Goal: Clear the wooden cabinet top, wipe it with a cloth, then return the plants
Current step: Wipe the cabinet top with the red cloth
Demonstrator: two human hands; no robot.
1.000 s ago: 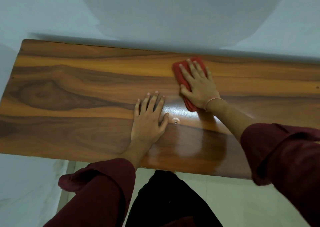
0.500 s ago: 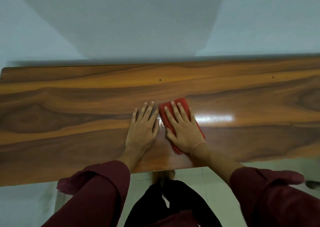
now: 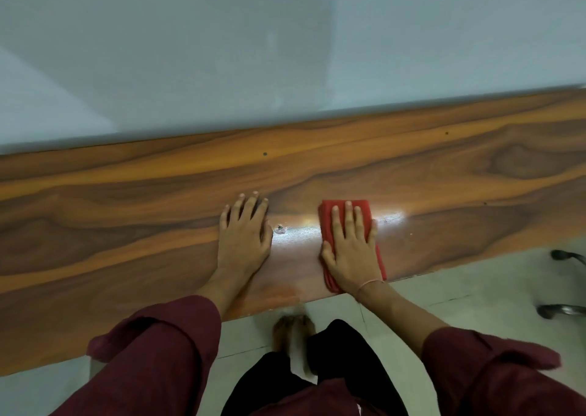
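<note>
The wooden cabinet top (image 3: 126, 212) runs across the view, glossy with dark grain, and bare of plants. A folded red cloth (image 3: 364, 209) lies near its front edge. My right hand (image 3: 350, 250) presses flat on the cloth, fingers spread and pointing to the wall. My left hand (image 3: 244, 238) rests flat on the bare wood to the left of the cloth, holding nothing. A small pale chip (image 3: 279, 228) shows in the wood between the two hands, beside a bright glare patch.
A pale blue-grey wall (image 3: 285, 51) rises right behind the cabinet top. Light floor tiles (image 3: 459, 292) lie below the front edge. Two dark metal chair-base legs (image 3: 567, 255) stick in at the right. My bare foot (image 3: 293, 330) stands under the edge.
My right hand slid the cloth from the back toward the front edge, then rightward away from my left hand. The view shifted right along the cabinet; my left hand stayed flat on the wood.
</note>
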